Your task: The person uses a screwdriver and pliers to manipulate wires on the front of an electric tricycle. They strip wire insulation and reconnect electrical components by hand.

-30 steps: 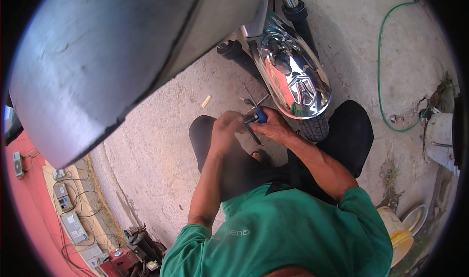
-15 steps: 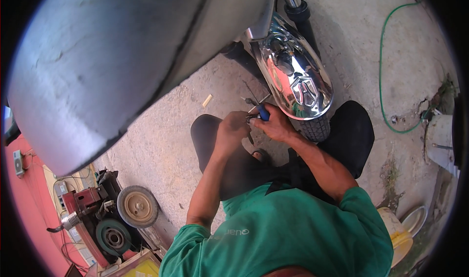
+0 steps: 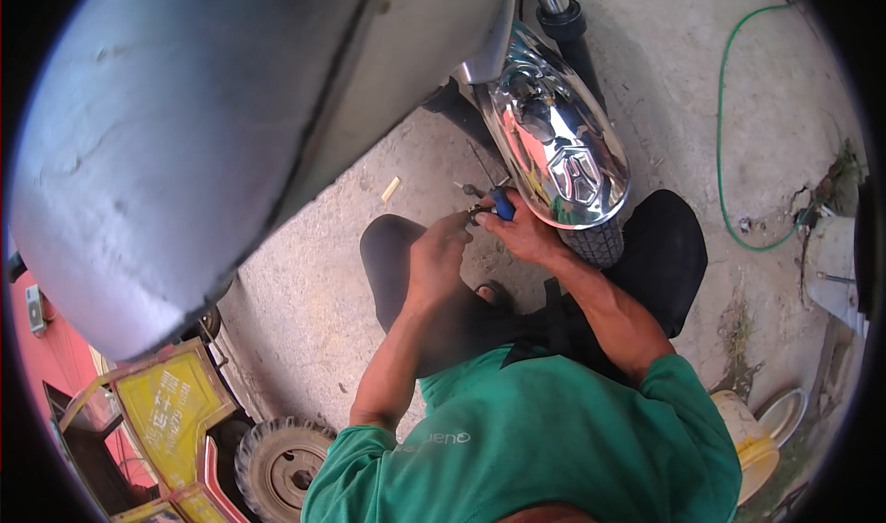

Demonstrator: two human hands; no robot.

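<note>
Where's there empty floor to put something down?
Bare concrete lies between the chrome fender and the green hose. There's more between the left knee and the lower-left wheel. It's crowded around the left hand and right hand, with the blue-handled tool, fender and front tyre so close.

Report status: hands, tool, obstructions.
Right hand gripping blue-handled tool. Left hand at tool's dark end, grip unclear. Chrome fender close by right hand.

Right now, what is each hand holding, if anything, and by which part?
The right hand holds a tool by its blue part. Whether the left hand, beside it, grips anything cannot be told.
</note>
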